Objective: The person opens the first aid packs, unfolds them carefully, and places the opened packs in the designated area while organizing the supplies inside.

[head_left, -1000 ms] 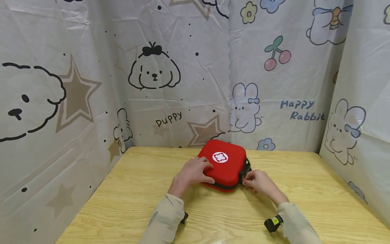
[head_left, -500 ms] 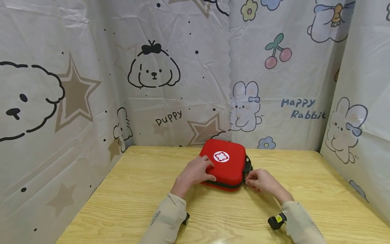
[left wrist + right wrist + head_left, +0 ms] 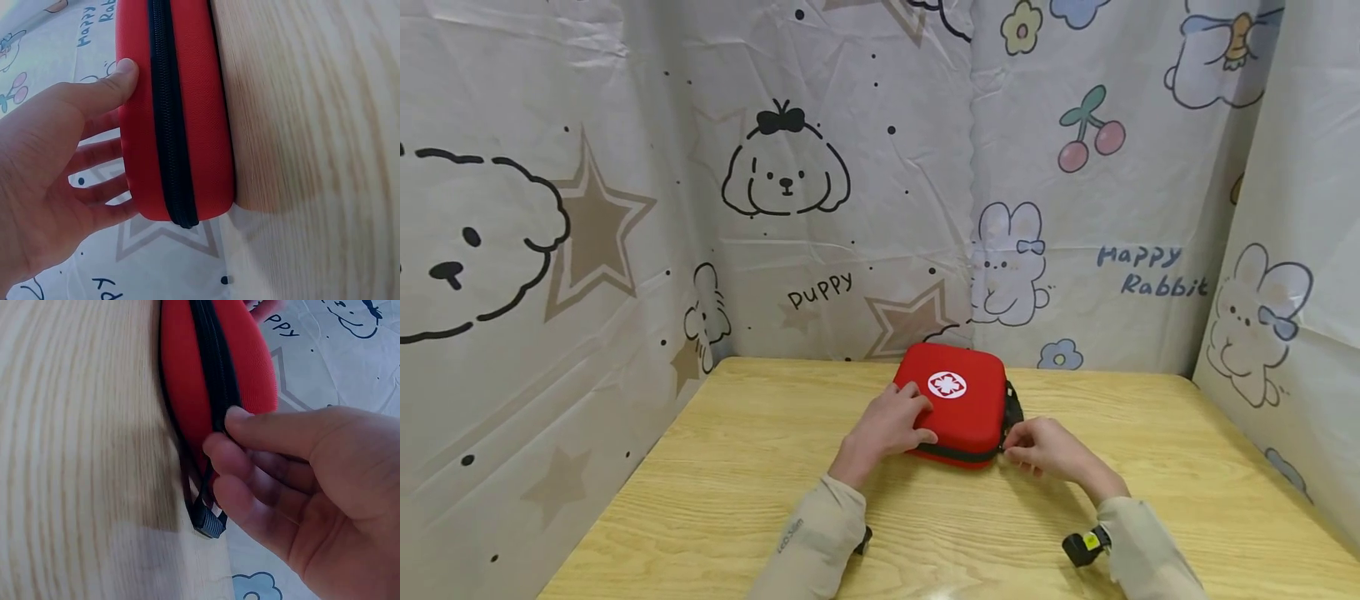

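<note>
A red zippered first-aid case (image 3: 966, 408) with a white round emblem lies near the back of the table. My left hand (image 3: 887, 421) rests on its left front part, the thumb on the lid's front edge and the fingers spread over the top. In the left wrist view the black zipper (image 3: 165, 106) runs closed along the side. My right hand (image 3: 1045, 446) is at the right front corner. Its thumb and index finger pinch at the zipper, with the zipper pull hidden between them. A black strap with a buckle (image 3: 209, 523) hangs just below those fingers.
The wooden table (image 3: 760, 467) reaches from the sleeves back to a patterned curtain (image 3: 850, 167), which stands close behind the case. Curtain also closes off the left and right sides. A small black camera (image 3: 1084, 547) sits on the right wrist.
The black strap has shifted away from the case's right front corner, and the right fingers have moved slightly rightward along it. The case has turned a little; the left hand stays on it.
</note>
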Action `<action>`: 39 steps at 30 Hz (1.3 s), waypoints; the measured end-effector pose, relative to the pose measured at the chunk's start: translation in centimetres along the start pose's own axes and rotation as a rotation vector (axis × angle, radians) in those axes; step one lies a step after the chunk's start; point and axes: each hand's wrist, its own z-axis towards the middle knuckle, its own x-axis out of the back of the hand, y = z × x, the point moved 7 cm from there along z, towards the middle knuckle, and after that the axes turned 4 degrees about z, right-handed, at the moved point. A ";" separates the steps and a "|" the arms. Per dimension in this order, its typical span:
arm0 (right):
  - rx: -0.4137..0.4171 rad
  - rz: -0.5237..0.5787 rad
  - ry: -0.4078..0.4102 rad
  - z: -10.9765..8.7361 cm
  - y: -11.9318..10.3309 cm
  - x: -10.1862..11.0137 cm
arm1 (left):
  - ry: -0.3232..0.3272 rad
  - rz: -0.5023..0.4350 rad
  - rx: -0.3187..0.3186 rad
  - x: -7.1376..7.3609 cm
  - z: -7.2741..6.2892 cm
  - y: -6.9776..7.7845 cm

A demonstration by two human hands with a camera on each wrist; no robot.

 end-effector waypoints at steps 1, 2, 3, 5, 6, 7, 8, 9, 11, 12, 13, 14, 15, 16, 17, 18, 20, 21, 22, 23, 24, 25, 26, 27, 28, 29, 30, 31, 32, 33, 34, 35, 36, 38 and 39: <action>0.001 0.005 -0.008 0.0 0.0 -0.1 | 0.001 0.005 0.002 0.0 0.0 0.1; 0.004 0.006 -0.013 -0.1 0.0 -0.1 | 0.002 0.008 0.005 -0.1 0.0 0.1; 0.007 0.007 -0.019 -0.1 0.0 -0.2 | 0.003 0.012 0.008 -0.1 0.1 0.1; 0.014 0.011 -0.030 -0.2 -0.1 -0.3 | 0.004 0.020 0.012 -0.2 0.1 0.2; 0.019 0.015 -0.035 -0.2 -0.2 -0.4 | 0.006 0.022 0.014 -0.1 0.1 0.2; 0.023 0.020 -0.040 -0.2 -0.3 -0.4 | 0.009 0.024 0.015 -0.1 0.1 0.2; 0.027 0.024 -0.044 -0.2 -0.4 -0.4 | 0.012 0.028 0.015 -0.1 0.1 0.2; 0.027 0.028 -0.047 -0.2 -0.4 -0.4 | 0.014 0.033 0.013 0.0 0.1 0.3; 0.025 0.034 -0.057 -0.1 -0.5 -0.5 | 0.019 0.040 0.005 0.0 0.1 0.4; 0.026 0.037 -0.061 -0.1 -0.5 -0.6 | 0.020 0.043 0.002 0.0 0.1 0.4; 0.026 0.037 -0.063 -0.1 -0.5 -0.6 | 0.022 0.047 -0.002 0.0 0.1 0.4; 0.028 0.037 -0.064 -0.1 -0.5 -0.7 | 0.023 0.053 -0.005 0.0 0.1 0.5; 0.030 0.039 -0.067 -0.1 -0.5 -0.7 | 0.023 0.057 -0.007 0.1 0.0 0.5; 0.036 0.044 -0.072 -0.1 -0.6 -0.8 | 0.024 0.062 -0.008 0.1 0.0 0.5; 0.044 0.054 -0.081 -0.1 -0.7 -0.9 | 0.026 0.067 -0.008 0.1 0.0 0.6; 0.051 0.062 -0.091 -0.1 -0.8 -1.1 | 0.027 0.074 -0.009 0.1 0.0 0.6; 0.068 0.080 -0.108 0.0 -1.1 -1.4 | 0.033 0.085 -0.010 0.1 0.0 0.7; 0.076 0.088 -0.117 0.1 -1.2 -1.5 | 0.038 0.090 -0.010 0.1 0.0 0.8; 0.082 0.097 -0.124 0.1 -1.4 -1.6 | 0.045 0.099 -0.011 0.1 0.0 0.8; 0.088 0.104 -0.128 0.2 -1.5 -1.8 | 0.052 0.107 -0.012 0.1 0.0 0.9; 0.089 0.109 -0.127 0.2 -1.5 -1.8 | 0.059 0.119 -0.012 0.1 0.0 1.0; 0.088 0.111 -0.123 0.2 -1.6 -1.9 | 0.066 0.133 -0.013 0.0 0.1 1.1; 0.086 0.115 -0.120 0.2 -1.6 -1.9 | 0.072 0.148 -0.013 0.0 0.1 1.2; 0.083 0.114 -0.117 0.2 -1.7 -2.0 | 0.075 0.165 -0.014 0.0 0.2 1.3; 0.082 0.116 -0.115 0.2 -1.7 -2.2 | 0.080 0.186 -0.014 0.0 0.2 1.5; 0.081 0.114 -0.111 0.3 -1.8 -2.3 | 0.083 0.206 -0.013 0.0 0.2 1.6; 0.082 0.111 -0.109 0.4 -1.9 -2.4 | 0.084 0.228 -0.011 -0.1 0.3 1.8; 0.083 0.104 -0.104 0.4 -2.0 -2.6 | 0.084 0.244 -0.007 0.0 0.3 2.0; 0.087 0.096 -0.099 0.5 -2.1 -2.7 | 0.086 0.258 -0.004 0.0 0.3 2.2; 0.093 0.086 -0.095 0.6 -2.3 -2.9 | 0.088 0.272 -0.005 0.0 0.3 2.5; 0.096 0.075 -0.090 0.7 -2.4 -3.0 | 0.091 0.280 -0.006 0.1 0.3 2.7; 0.099 0.061 -0.086 0.8 -2.5 -3.2 | 0.089 0.287 -0.009 0.1 0.4 2.9; 0.101 0.051 -0.083 0.9 -2.6 -3.3 | 0.084 0.291 -0.007 0.1 0.4 3.1; 0.101 0.035 -0.080 1.0 -2.8 -3.5 | 0.069 0.292 0.000 0.1 0.5 3.3; 0.099 0.031 -0.080 1.1 -2.8 -3.6 | 0.055 0.290 0.007 0.2 0.5 3.3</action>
